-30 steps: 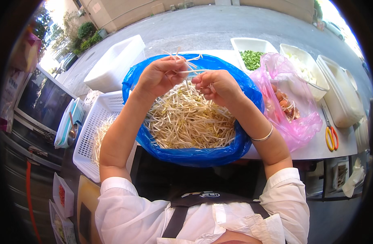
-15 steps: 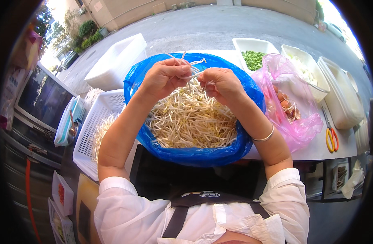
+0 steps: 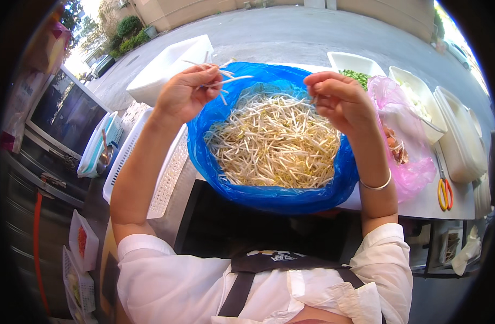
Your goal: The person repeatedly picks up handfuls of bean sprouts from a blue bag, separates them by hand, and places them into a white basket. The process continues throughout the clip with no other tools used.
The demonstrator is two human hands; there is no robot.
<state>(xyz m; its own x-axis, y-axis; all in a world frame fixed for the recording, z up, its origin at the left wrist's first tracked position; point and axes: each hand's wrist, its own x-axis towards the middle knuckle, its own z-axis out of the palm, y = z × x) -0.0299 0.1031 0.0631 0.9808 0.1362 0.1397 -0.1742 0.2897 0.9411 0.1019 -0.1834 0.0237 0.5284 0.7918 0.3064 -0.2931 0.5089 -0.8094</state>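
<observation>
Several white bean sprouts (image 3: pixel 238 79) stick out from the pinched fingers of my left hand (image 3: pixel 187 94), raised over the left rim of a blue plastic bag (image 3: pixel 258 201). Inside the bag lies a large heap of bean sprouts (image 3: pixel 274 141), pale with yellowish ends. Above the bag's right side is my right hand (image 3: pixel 342 100), its fingers curled in and a bangle on the wrist. A tiny brownish bit shows at those fingertips, too small to name. The two hands are well apart, and neither touches the heap.
Left of the bag stands a white perforated basket (image 3: pixel 169 175), partly behind my left forearm, with a stack of white tubs (image 3: pixel 164 70) beyond. To the right are a pink plastic bag (image 3: pixel 415 175), orange-handled scissors (image 3: pixel 445 193), a tub of chopped greens (image 3: pixel 355 78) and cream-coloured tubs (image 3: pixel 457 137).
My hands, close together over the bag before, have drawn apart. The left moved left with the bean sprouts; the right moved right. The whole view has shifted slightly.
</observation>
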